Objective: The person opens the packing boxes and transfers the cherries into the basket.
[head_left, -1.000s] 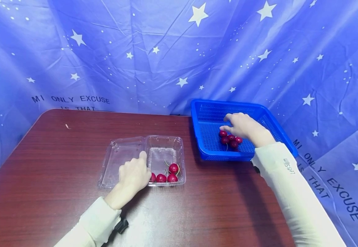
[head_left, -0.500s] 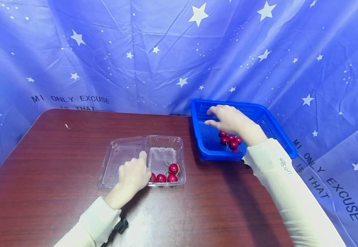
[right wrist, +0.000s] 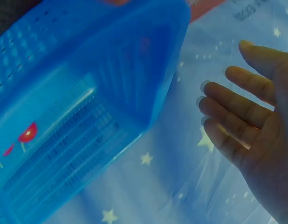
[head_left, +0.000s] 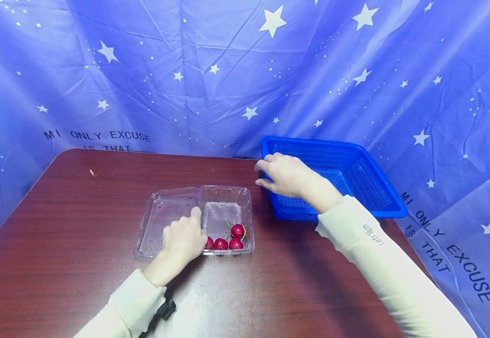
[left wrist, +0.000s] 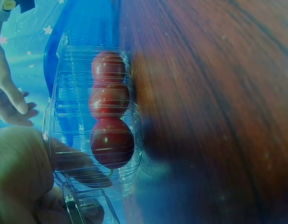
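A clear plastic clamshell container [head_left: 224, 190] lies with its lid [head_left: 164, 206] laid back to the left. Several red cherries [head_left: 236, 231] with stems sit along its near side. My left hand [head_left: 183, 238] grips the container around the hinge; in the left wrist view its fingers [left wrist: 78, 165] show through the clear wall. My right hand [head_left: 287, 176] hangs over the left rim of the blue basket [head_left: 376, 183], thumb and fingers apart. The right wrist view shows that palm [right wrist: 270, 135] bare, beside the basket. A cherry [right wrist: 27, 133] shows inside the basket there; the right forearm hides the basket's cherries in the head view.
Both things stand on a dark red wooden table [head_left: 80, 225], the basket at its back right. A blue curtain [head_left: 211, 103] with white stars hangs right behind it. A small pale scrap [head_left: 93, 172] lies at the back left.
My right hand has moved left, from above the basket's cherries to over its left rim, and the forearm now covers those cherries. My left hand and the container have stayed put.
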`<state>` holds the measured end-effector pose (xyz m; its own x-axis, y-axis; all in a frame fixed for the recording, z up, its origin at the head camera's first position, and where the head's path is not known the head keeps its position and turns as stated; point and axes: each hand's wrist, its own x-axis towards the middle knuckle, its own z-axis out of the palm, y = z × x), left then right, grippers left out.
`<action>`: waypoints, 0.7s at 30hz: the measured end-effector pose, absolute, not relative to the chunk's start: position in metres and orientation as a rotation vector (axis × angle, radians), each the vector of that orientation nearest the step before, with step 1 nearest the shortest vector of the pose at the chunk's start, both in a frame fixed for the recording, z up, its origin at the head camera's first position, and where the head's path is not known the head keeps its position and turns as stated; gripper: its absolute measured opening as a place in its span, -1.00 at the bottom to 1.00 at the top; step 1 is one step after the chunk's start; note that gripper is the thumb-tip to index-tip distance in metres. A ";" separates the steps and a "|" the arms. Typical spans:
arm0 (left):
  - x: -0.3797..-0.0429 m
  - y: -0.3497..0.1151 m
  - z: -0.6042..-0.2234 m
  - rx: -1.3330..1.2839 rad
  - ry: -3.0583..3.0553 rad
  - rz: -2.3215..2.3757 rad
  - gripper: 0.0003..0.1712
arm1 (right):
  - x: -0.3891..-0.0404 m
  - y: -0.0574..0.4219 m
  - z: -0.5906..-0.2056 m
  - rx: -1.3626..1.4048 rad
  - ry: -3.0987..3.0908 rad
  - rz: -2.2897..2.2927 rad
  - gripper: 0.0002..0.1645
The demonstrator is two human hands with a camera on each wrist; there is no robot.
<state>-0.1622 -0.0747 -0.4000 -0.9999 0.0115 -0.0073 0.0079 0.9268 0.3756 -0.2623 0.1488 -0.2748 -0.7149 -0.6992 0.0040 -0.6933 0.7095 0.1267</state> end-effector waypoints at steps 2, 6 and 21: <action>-0.162 -0.074 -0.400 0.014 3.079 0.598 -0.74 | -0.259 0.143 -0.278 1.213 -2.820 -0.177 -0.64; -0.162 -0.074 -0.400 0.013 3.088 0.602 -0.75 | -0.253 0.133 -0.287 1.322 -2.746 -0.199 -0.65; -0.162 -0.074 -0.400 0.010 3.081 0.586 -0.73 | -0.227 0.105 -0.321 1.563 -2.646 -0.434 -0.66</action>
<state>-0.1623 -0.0742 -0.4002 -1.0000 0.0073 -0.0037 0.0054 0.9302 0.3670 -0.2266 0.1053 -0.3208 -0.4926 -0.8635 -0.1086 -0.8529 0.4541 0.2576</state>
